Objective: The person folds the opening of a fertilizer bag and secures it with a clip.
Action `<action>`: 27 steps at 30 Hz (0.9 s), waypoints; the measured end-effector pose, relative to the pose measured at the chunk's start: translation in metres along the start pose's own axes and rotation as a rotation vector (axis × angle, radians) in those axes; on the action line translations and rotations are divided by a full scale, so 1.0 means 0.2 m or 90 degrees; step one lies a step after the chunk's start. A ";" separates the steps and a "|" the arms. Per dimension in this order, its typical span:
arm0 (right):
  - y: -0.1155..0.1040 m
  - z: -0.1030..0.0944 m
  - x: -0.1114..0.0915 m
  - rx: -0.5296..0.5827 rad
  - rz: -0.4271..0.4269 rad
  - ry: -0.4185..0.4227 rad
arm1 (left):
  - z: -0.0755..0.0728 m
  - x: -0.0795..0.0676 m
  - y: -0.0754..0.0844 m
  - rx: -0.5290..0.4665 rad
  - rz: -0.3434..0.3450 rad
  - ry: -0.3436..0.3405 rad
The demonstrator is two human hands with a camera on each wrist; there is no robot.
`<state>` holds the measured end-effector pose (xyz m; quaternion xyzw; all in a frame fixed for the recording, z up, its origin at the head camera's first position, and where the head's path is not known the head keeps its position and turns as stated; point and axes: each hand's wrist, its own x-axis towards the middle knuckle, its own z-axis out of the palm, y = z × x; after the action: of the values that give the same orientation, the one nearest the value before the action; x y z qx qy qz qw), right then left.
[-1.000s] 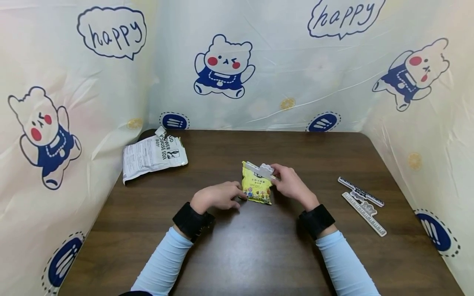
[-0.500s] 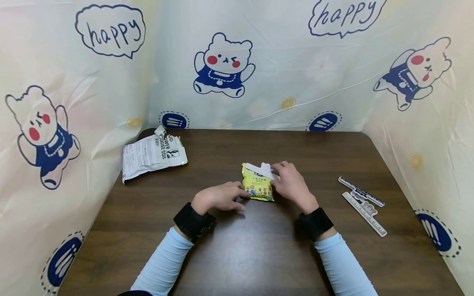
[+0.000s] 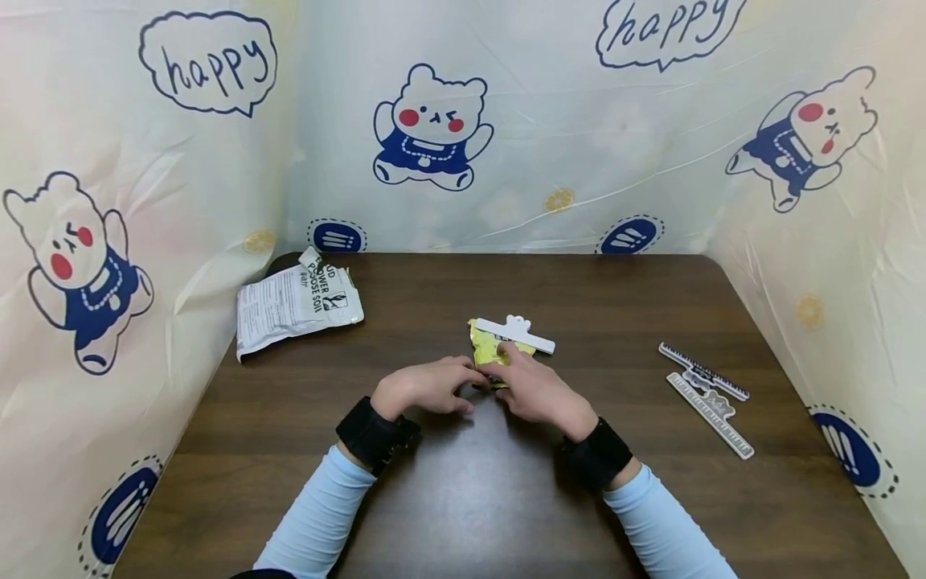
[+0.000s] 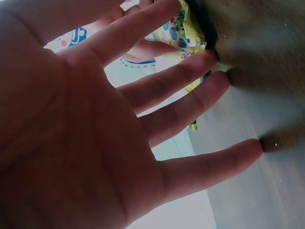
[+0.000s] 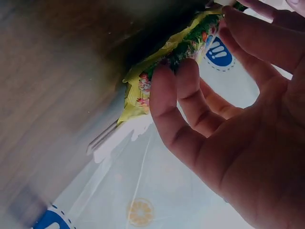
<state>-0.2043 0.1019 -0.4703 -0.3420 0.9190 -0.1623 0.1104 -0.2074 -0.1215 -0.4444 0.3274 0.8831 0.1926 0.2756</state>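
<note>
A yellow packet (image 3: 486, 344) with a flower print lies in the middle of the table, with a white clip (image 3: 517, 330) across its top edge. Over the packet's lower part is my right hand (image 3: 542, 390), its loosely bent fingers resting on the printed face. In the right wrist view, fingertips (image 5: 164, 81) lie against the packet. My left hand (image 3: 427, 386) is at the packet's lower left corner, close to the right fingertips. The left wrist view has its fingers (image 4: 176, 112) spread and nearly straight, tips down at the table. Both hands hide much of the packet.
A white bag (image 3: 297, 310) with black print lies at the back left. To the right lie two more clips, a dark-striped one (image 3: 705, 372) and a pale one (image 3: 712, 414). A patterned curtain (image 3: 550, 145) rises behind the table (image 3: 463, 498) and along its sides.
My right hand has let go of the clip's right end and moved left and down onto the packet. The clip stays across the packet's top. The left hand has barely moved.
</note>
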 end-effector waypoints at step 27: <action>0.14 -0.09 -0.01 -0.070 0.122 0.004 | 0.00 0.01 -0.03 0.017 -0.003 -0.015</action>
<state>-0.2257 0.1271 -0.4649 -0.2574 0.9554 -0.1017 0.1034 -0.2111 -0.1237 -0.4482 0.3315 0.8831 0.1762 0.2816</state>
